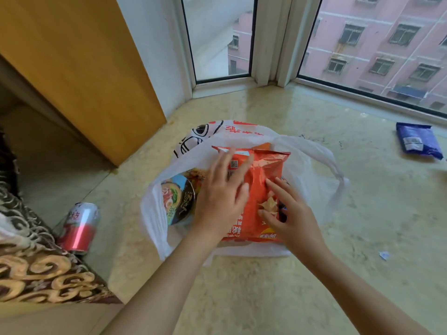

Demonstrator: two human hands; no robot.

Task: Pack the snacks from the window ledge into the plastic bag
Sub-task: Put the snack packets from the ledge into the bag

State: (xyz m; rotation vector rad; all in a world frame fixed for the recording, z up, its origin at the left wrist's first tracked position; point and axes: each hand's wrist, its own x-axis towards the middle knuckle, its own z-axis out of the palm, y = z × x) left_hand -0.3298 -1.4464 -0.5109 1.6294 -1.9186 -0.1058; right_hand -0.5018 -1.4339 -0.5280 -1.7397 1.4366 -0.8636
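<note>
A white plastic bag [312, 165] lies open on the marble window ledge [362, 213]. Inside it, an instant noodle bowl [177, 199] lies on its side at the left. A red chip bag [262, 180] rests in the bag's mouth. My left hand [221, 197] lies flat on the chip bag's left side, fingers spread. My right hand [287, 213] presses on the chip bag's lower right, fingers apart. Something dark shows under my right fingers, too hidden to tell. A blue snack packet [418, 141] lies alone at the far right of the ledge.
A red and silver drink can [79, 227] lies on its side at the ledge's left edge. A wooden cabinet panel [79, 68] stands at the left. Patterned brown fabric [36, 262] fills the lower left. Window frames [273, 44] close off the back. A small paper scrap [384, 255] lies at the right.
</note>
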